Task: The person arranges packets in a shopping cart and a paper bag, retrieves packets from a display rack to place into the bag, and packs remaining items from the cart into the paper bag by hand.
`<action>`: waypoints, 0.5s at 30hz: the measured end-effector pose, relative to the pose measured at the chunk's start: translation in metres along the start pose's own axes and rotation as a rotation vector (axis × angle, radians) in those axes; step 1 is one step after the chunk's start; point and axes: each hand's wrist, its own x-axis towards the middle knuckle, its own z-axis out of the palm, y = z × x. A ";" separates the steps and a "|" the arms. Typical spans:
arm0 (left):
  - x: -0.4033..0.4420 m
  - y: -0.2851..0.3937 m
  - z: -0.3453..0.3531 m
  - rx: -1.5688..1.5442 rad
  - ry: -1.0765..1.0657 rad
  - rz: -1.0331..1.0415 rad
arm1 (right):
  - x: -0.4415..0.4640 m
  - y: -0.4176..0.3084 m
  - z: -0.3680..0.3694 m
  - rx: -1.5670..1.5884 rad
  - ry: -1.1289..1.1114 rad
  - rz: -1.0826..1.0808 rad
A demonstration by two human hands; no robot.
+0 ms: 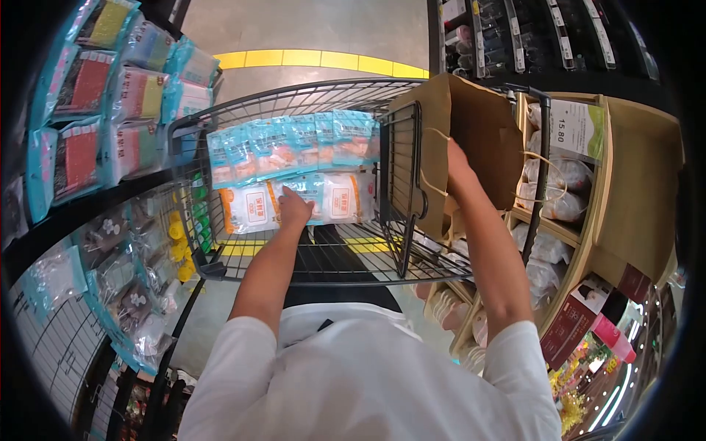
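Observation:
My left hand (296, 207) rests on plastic packets inside a black wire shopping cart (294, 87), its fingers stretched over them. Beside it lie a white-and-orange packet (246, 209) on the left and another white-and-orange packet (346, 197) on the right. Light-blue packets (272, 141) with clear windows stand in a row behind these. My right hand (459, 167) reaches into the mouth of a brown paper bag (482, 110) with string handles at the cart's right end. Its fingers are hidden, so I cannot see whether they hold anything.
Hanging blue-edged packets (77, 158) fill the rack on the left. Wooden shelves (588, 213) with plastic-wrapped goods and a price sign (577, 126) stand close on the right. A yellow stripe (301, 57) crosses the floor beyond the cart.

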 end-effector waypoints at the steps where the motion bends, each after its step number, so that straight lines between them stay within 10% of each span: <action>1: -0.001 0.007 0.006 0.009 0.057 -0.077 | -0.014 -0.009 -0.012 0.009 0.076 -0.016; 3: -0.002 0.015 0.016 0.057 0.129 -0.164 | -0.057 -0.032 -0.038 0.073 0.421 -0.240; 12: 0.044 -0.037 0.037 -0.390 -0.007 -0.178 | -0.195 -0.054 -0.047 0.478 0.689 -0.254; 15: 0.021 -0.050 -0.005 -1.158 -0.326 -0.162 | -0.219 -0.074 -0.037 0.485 0.647 -0.378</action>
